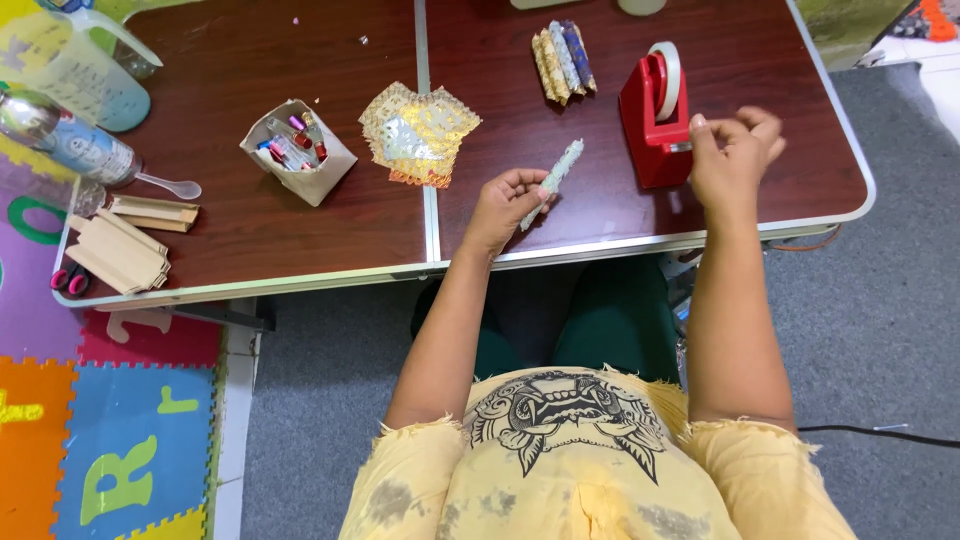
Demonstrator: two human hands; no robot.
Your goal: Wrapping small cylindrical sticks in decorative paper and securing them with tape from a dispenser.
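At frame centre, a rolled paper tube (pixel 553 182) is pinched by the left hand (pixel 505 203); at right, the red tape dispenser (pixel 655 118) is touched by the right hand (pixel 733 152), fingers loosely curled.

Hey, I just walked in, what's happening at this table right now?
A person sits at a dark brown table. Their left hand holds a small rolled paper tube upright over the table, while the right hand reaches to the front of a red tape dispenser. Three finished-looking rolls lie further back, a stack of yellow patterned paper squares sits nearby, and a paper box holds small items.
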